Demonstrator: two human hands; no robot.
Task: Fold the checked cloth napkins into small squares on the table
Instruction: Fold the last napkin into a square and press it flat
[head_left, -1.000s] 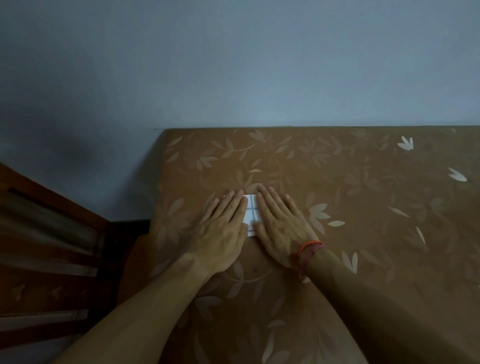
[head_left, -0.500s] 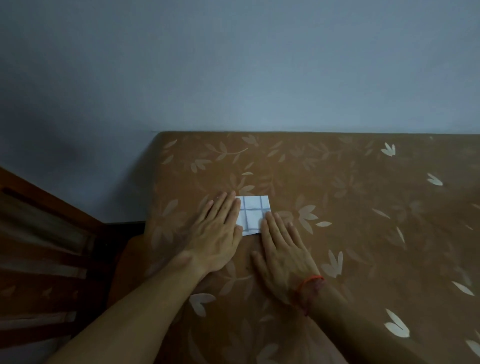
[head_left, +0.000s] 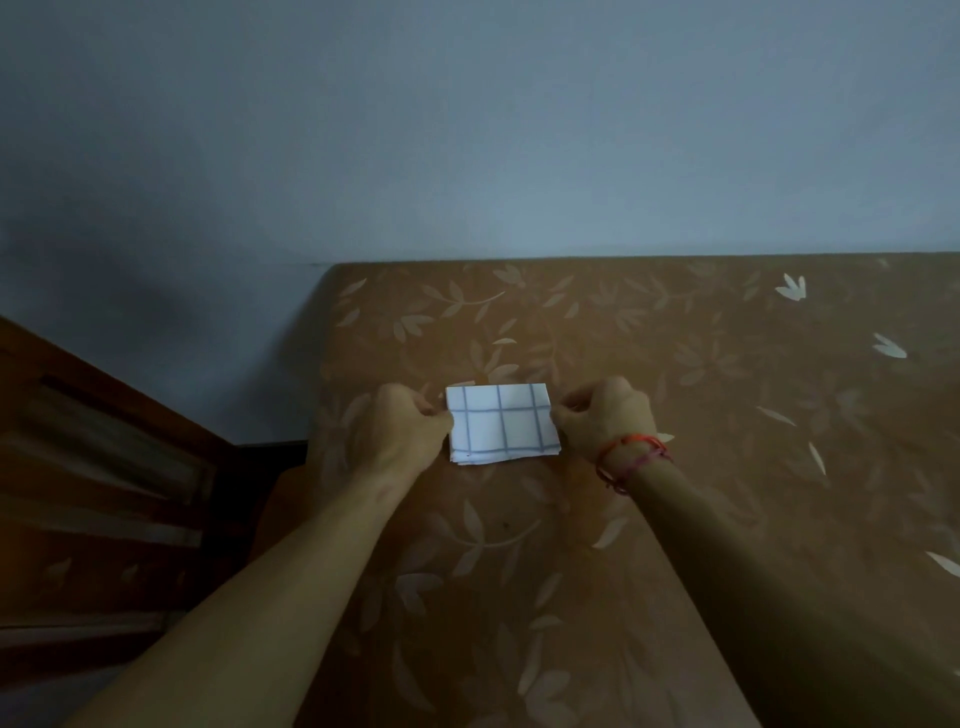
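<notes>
Head view: a folded checked napkin is seen just above the centre of the frame, on a desk covered in brown material printed with pale leaves. The napkin is white, crossed by blue-grey lines, and is folded into a small thick rectangle, somewhat wider than tall. Several stacked layers are visible along its lower edge. Whether it lies flat on the desk or is raised slightly cannot be told.

The left hand is placed at the napkin's left edge, its fingers curled and pinching the cloth near the upper left corner. The right hand is placed at the opposite edge, its fingers likewise curled and pinching the cloth near the upper right corner. The napkin is thus held between the two hands. A red thread bracelet is worn on the right wrist. Both bare forearms are extended from the bottom of the frame.

A plain grey-blue wall fills the upper half of the frame, meeting the desk's far edge. Dark slatted wooden furniture is seen at the lower left, just beside the desk. The scene is dimly lit.
</notes>
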